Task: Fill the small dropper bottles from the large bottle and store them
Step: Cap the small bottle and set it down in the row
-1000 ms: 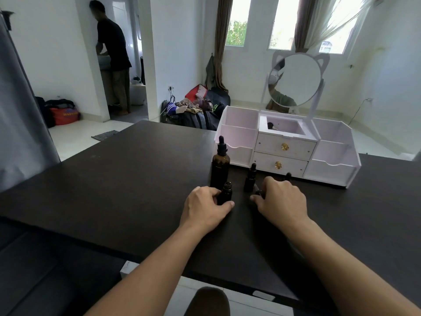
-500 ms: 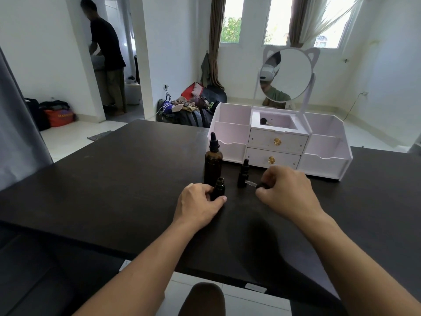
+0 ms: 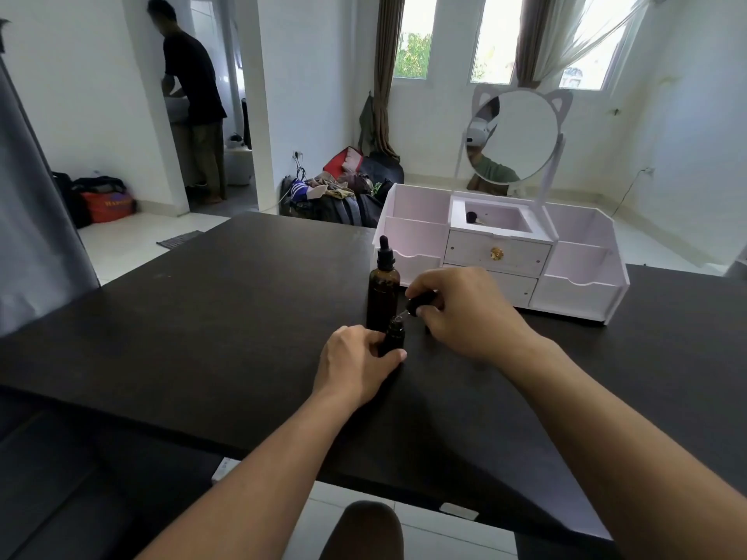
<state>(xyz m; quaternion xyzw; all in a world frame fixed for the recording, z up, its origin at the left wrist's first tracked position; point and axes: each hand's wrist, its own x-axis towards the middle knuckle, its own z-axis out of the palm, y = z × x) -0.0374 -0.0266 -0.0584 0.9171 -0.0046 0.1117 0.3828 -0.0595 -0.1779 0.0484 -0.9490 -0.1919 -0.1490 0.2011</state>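
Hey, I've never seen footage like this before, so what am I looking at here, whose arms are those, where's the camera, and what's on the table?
There is no machine here. The camera sits on a person's head and looks forward and down, so the two bare arms are the wearer's own. They work at a dark table. The left hand grips a small dropper bottle standing on the table. The right hand pinches a black dropper cap, its thin glass tube pointing at that bottle's open neck. Just behind stands the large bottle, brown, with its own dropper top on. Farther back is a white organizer with drawers, open compartments and a round mirror. Another person stands in the far doorway.
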